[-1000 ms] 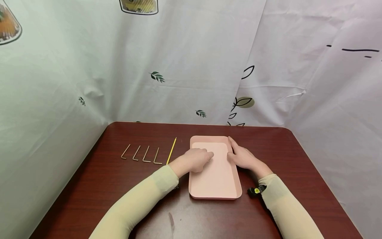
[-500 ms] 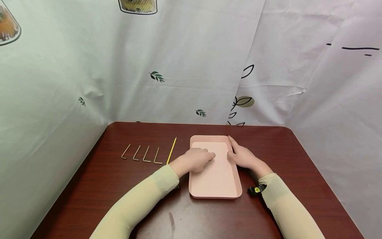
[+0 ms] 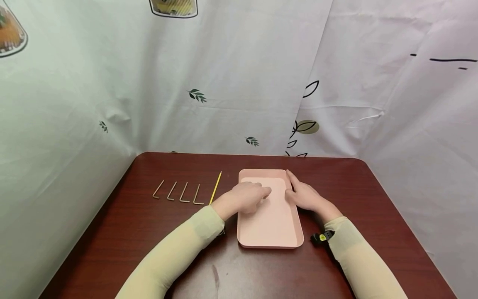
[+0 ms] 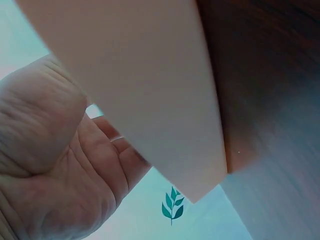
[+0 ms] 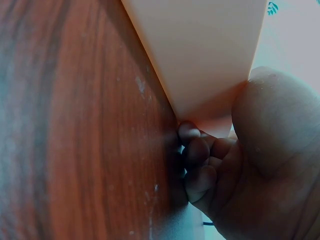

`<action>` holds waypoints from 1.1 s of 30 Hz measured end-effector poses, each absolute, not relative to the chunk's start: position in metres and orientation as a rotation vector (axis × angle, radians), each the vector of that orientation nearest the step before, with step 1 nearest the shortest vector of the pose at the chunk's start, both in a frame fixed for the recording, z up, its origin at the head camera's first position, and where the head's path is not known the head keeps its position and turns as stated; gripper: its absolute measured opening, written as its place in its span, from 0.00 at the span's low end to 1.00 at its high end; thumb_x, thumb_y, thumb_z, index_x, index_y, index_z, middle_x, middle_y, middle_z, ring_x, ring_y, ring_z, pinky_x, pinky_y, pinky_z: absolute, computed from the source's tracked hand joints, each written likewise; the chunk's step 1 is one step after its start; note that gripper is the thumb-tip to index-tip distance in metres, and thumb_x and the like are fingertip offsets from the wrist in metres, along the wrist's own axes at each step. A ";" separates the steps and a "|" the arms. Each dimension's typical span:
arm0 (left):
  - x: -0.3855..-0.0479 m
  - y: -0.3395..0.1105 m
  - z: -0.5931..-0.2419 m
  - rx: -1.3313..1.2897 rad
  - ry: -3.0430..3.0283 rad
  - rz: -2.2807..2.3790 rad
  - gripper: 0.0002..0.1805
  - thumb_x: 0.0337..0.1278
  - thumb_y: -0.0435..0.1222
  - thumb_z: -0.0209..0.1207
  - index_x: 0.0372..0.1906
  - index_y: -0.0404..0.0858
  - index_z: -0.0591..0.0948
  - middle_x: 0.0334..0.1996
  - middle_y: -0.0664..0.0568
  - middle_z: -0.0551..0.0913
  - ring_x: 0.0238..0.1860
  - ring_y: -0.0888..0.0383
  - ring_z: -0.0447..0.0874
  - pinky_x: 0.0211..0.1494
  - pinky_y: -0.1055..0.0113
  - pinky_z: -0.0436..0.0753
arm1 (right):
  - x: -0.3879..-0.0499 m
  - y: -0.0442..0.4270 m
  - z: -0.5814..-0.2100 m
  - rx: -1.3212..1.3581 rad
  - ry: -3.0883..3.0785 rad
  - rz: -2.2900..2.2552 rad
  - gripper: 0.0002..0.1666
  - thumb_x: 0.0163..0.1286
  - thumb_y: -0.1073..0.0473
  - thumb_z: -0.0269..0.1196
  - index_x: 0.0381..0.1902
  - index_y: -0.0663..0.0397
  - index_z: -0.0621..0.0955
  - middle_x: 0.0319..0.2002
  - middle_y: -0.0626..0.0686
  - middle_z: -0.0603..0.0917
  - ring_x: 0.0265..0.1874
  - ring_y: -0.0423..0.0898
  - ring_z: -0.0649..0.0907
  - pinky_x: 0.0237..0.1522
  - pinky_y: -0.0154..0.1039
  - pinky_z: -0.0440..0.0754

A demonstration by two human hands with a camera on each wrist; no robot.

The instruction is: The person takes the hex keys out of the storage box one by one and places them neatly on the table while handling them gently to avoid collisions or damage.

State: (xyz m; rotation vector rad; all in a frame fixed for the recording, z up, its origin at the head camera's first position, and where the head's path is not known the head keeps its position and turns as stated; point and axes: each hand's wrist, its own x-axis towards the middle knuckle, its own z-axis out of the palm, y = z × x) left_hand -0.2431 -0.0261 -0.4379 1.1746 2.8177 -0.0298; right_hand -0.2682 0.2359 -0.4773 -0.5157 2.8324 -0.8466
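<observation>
A shallow pink tray (image 3: 270,228) lies on the dark red wooden table. Over its left side reaches my left hand (image 3: 246,197), fingers bent, pinching what looks like a hex key (image 3: 263,198); only a short thin bit shows below the fingers. My right hand (image 3: 306,196) grips the tray's right rim, thumb on the inner side and fingers along the outside. The left wrist view shows the tray wall (image 4: 150,90) beside my palm, but the fingertips are hidden. In the right wrist view, curled fingers (image 5: 197,152) are at the tray's lower corner.
Left of the tray, several L-shaped hex keys (image 3: 184,193) lie in a row. A yellow pencil (image 3: 215,187) lies between them and the tray, its near end behind my left wrist. White patterned cloth (image 3: 224,83) hangs around the table.
My left hand has shifted slightly right and away from me over the tray. My right hand and the tray stay in place.
</observation>
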 end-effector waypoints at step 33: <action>-0.247 -0.072 -0.409 1.026 2.877 0.252 0.18 0.60 0.24 0.65 0.49 0.47 0.77 0.51 0.54 0.80 0.32 0.52 0.79 0.38 0.59 0.79 | -0.268 0.236 -0.477 -0.517 2.837 -0.842 0.50 0.79 0.53 0.52 0.91 0.59 0.49 0.79 0.72 0.71 0.69 0.66 0.82 0.69 0.66 0.78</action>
